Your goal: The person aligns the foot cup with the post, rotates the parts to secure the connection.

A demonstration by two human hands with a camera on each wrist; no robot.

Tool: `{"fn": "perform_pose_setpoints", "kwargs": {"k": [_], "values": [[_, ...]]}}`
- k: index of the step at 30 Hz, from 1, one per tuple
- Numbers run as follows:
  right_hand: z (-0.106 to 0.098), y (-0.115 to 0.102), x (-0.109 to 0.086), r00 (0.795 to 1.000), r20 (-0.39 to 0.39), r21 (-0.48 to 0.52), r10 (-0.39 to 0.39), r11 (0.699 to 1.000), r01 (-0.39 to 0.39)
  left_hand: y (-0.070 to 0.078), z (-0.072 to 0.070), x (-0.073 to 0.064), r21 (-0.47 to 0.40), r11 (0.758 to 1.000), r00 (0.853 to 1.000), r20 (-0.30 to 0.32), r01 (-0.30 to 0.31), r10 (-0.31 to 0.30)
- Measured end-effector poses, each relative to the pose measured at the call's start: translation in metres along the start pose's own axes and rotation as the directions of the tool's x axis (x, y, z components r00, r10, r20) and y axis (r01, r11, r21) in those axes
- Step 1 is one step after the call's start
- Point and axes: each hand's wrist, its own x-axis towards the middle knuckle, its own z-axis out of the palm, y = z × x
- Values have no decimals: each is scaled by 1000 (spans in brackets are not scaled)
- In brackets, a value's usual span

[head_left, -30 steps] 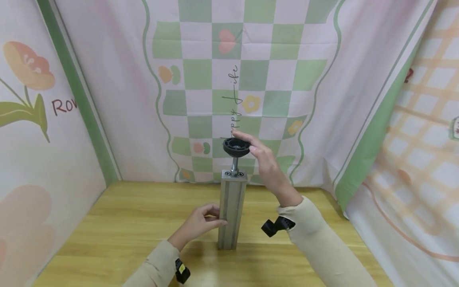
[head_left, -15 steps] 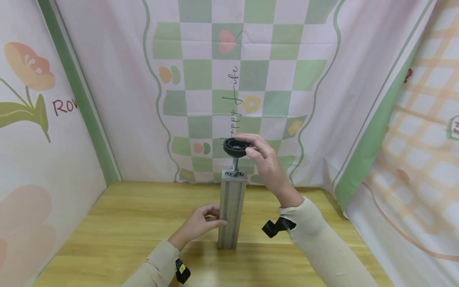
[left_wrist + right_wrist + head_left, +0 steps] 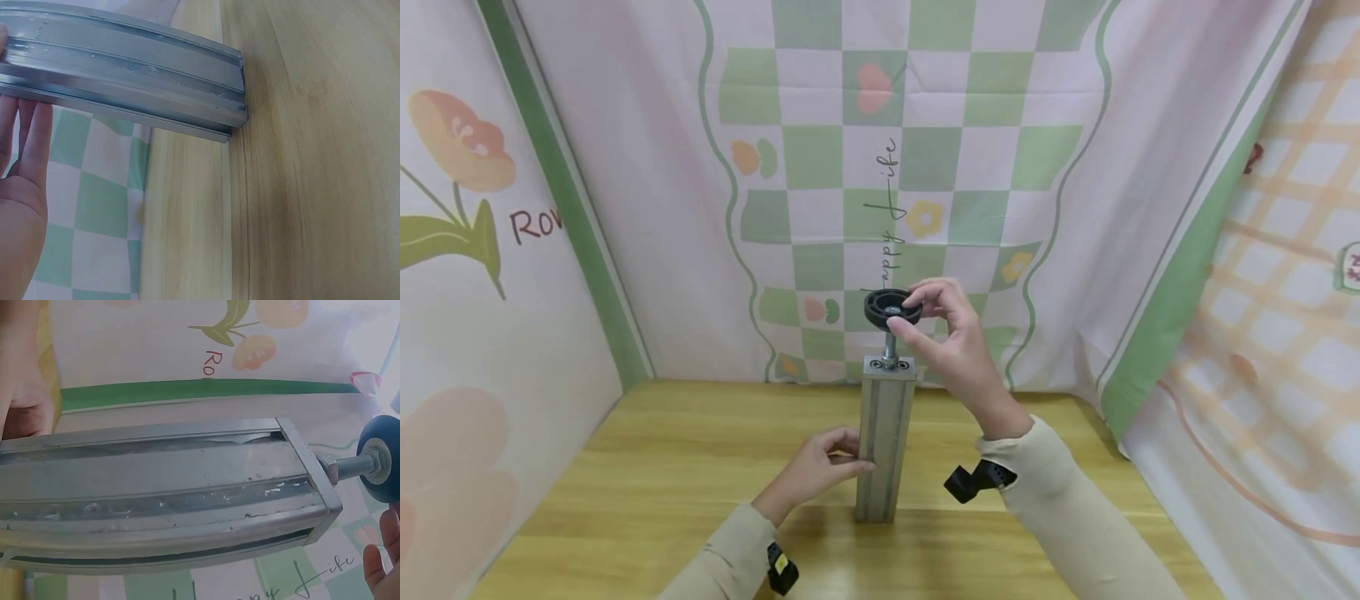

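A silver aluminium profile (image 3: 883,450) stands upright on the wooden table. On its top end plate (image 3: 868,369) a threaded bolt (image 3: 890,343) with a nut carries a black round levelling foot (image 3: 876,315), its ribbed hollow side up. My left hand (image 3: 811,468) grips the profile at mid-height, thumb in front and fingers round the far side. In the left wrist view those fingers (image 3: 37,137) lie along the profile's edge. My right hand (image 3: 958,346) pinches the foot's right rim between thumb and curled fingers. Only some right fingertips (image 3: 390,540) show beside the foot in the right wrist view.
The wooden table (image 3: 662,467) reaches back to a checked green-and-white curtain (image 3: 992,158). Printed curtains also hang at the left (image 3: 445,333) and right (image 3: 1262,375). Each wrist wears a small black camera.
My right hand's straighter fingers have curled in, and the thumb has moved left along the rim into a pinch. The foot has shifted slightly left. My left hand stays in place.
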Motion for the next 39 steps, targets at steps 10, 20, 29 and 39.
{"fn": "perform_pose_setpoints", "kwargs": {"k": [10, 20, 29, 39], "values": [[4, -3, -1, 999, -26, -118, -25, 993, 22, 0, 1, 0, 2, 1000, 1000, 5, -5, 5], [-4, 0, 5, 991, 136, -7, 17, 1000, -16, 1, 0, -2, 2, 1000, 1000, 0, 17, -17], [-9, 4, 4, 974, 226, 26, 33, 999, -39, 1, 0, -2, -6, 1000, 1000, 0, 19, -19], [-10, 7, 3, 975, 219, 48, 33, 998, -45, 1, 0, -2, -19, 1000, 1000, 6, 18, -18]]}}
